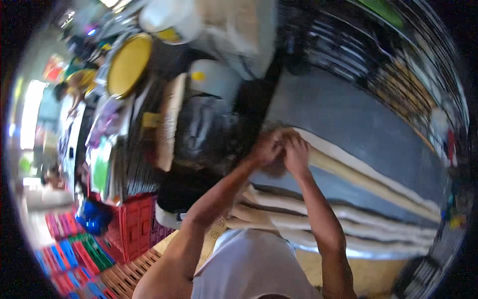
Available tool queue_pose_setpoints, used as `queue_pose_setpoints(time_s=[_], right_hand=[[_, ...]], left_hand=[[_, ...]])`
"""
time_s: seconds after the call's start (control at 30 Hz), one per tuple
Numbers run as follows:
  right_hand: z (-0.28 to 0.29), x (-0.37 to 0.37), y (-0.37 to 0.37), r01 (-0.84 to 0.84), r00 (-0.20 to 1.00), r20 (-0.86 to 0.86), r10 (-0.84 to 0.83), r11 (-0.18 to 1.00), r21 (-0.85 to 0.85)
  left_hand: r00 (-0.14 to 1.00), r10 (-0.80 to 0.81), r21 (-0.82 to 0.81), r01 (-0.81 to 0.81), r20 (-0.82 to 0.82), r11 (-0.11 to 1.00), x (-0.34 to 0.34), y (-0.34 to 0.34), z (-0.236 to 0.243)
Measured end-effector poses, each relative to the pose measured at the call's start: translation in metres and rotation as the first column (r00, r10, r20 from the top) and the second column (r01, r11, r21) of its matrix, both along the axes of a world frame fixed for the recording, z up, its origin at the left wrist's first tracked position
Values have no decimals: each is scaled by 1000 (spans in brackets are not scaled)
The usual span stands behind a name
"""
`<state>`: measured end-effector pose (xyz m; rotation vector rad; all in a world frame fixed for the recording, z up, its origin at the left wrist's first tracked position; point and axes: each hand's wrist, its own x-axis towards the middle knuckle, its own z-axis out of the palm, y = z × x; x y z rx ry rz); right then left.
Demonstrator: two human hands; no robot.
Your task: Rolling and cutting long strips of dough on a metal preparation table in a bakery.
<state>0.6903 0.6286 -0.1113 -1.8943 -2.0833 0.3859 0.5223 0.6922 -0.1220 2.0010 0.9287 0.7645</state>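
Note:
Both my hands meet at the left end of a long pale dough roll on a grey worktable. My right hand has its fingers curled closed over the roll's end. Against it, my left hand is smeared by motion, so its grip does not show. A brownish blur lies just below the two hands, too smeared to name. Several more dough rolls lie side by side along the near edge of the table, in front of my body.
Dark metal racks stand behind the table. To the left are a dark machine or bin, a round yellow lid, a red crate and a blue ball-shaped bundle. Another person is at the far left.

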Motion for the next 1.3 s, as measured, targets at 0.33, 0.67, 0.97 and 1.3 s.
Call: queue_pose_setpoints(time_s=[0.33,0.67,0.97,1.3], right_hand=[[9,-16,-1,-48,999,24,45,989,136],[28,2,1,-74,997,-28,73,996,-57],[2,37,28,-9,992,119,35,977,-214],[14,32,8,83,993,93,-78,995,-52]], left_hand=[[961,-154,138,189,-228,972,-21,31,1],[871,157,349,18,-465,937,8,-10,-15],[897,175,593,113,-406,797,17,-5,-38],[841,86,413,170,-533,895,47,0,-19]])
